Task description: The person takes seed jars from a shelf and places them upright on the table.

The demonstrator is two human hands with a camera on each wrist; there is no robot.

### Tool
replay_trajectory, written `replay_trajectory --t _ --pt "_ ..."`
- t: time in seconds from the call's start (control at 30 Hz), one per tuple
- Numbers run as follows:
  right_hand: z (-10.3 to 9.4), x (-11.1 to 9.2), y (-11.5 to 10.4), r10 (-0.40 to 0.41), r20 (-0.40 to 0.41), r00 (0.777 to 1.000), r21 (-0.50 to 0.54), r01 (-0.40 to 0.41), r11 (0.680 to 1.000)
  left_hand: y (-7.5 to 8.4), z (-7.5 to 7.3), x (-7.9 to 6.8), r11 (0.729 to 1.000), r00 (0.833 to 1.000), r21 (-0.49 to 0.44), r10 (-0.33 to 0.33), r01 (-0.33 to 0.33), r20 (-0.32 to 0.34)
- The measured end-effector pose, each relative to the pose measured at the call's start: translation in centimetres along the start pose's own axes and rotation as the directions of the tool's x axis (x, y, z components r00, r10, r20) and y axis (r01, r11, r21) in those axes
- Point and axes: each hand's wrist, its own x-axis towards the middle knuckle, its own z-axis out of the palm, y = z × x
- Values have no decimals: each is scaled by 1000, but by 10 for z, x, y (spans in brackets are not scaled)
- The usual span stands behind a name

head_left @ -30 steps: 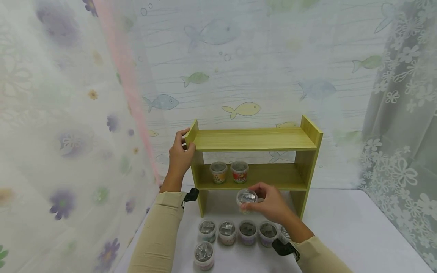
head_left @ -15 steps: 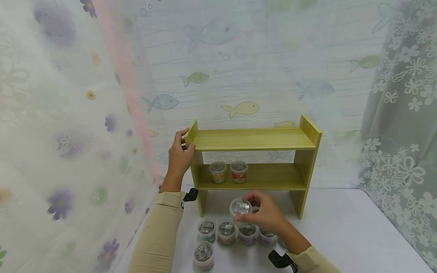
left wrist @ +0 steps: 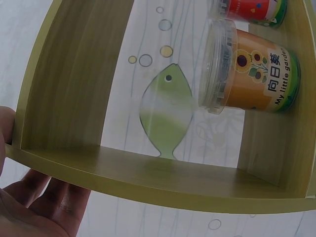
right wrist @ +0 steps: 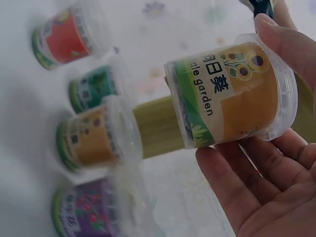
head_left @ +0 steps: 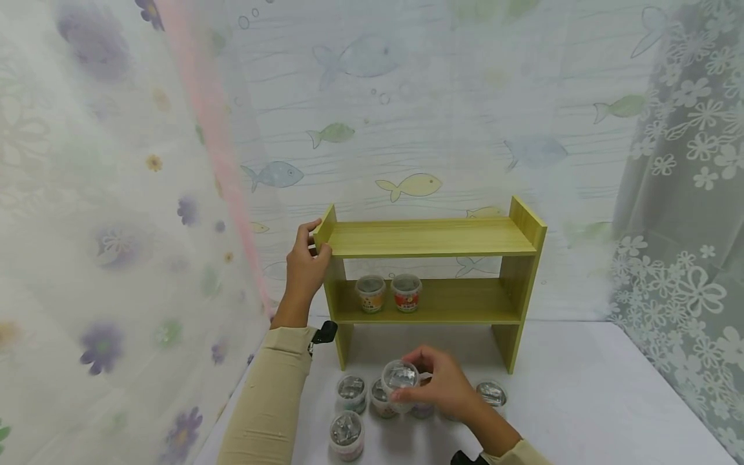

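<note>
My left hand (head_left: 306, 261) grips the upper left side panel of the small yellow-green wooden shelf (head_left: 430, 237); in the left wrist view its fingers (left wrist: 54, 197) lie behind the panel. Between thumb and fingers, my right hand (head_left: 443, 385) holds a clear-lidded plastic tub (head_left: 401, 381) above the white table, over other tubs. Its orange label with sunflowers and "little garden" shows in the right wrist view, where the tub (right wrist: 232, 94) is tilted sideways in that camera. On the shelf's middle board stand an orange-labelled tub (head_left: 371, 295) and a red-labelled tub (head_left: 407, 294), side by side.
Below the shelf, several lidded tubs stand in a row, including a left one (head_left: 351, 392) and a right one (head_left: 491, 393); my right hand partly hides others. Nearer stands another tub (head_left: 347, 436). The right wrist view shows red (right wrist: 64, 34), teal (right wrist: 94, 89) and purple (right wrist: 86, 205) labels.
My right hand has moved down and left with the held tub, away from the shelf's front. The right-hand tub in the row has come into view. My left hand keeps its place.
</note>
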Motion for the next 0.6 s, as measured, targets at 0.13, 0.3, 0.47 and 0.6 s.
replay_trajectory --t 0.13,0.3,0.47,0.6 --pt "7 -4 4 14 6 1000 9 -14 1000 0 0 1 1000 1000 3 -3 3 0" --pt "14 -6 7 32 3 999 -10 -32 999 0 -1 0 1000 1000 8 -10 10 2" --pt "19 -8 13 73 -6 997 -51 -73 996 1 0 1 1000 1000 1 -8 8 0" --pt "21 -9 13 107 -6 994 -70 -108 992 2 -1 0 1000 1000 0 -9 9 -3"
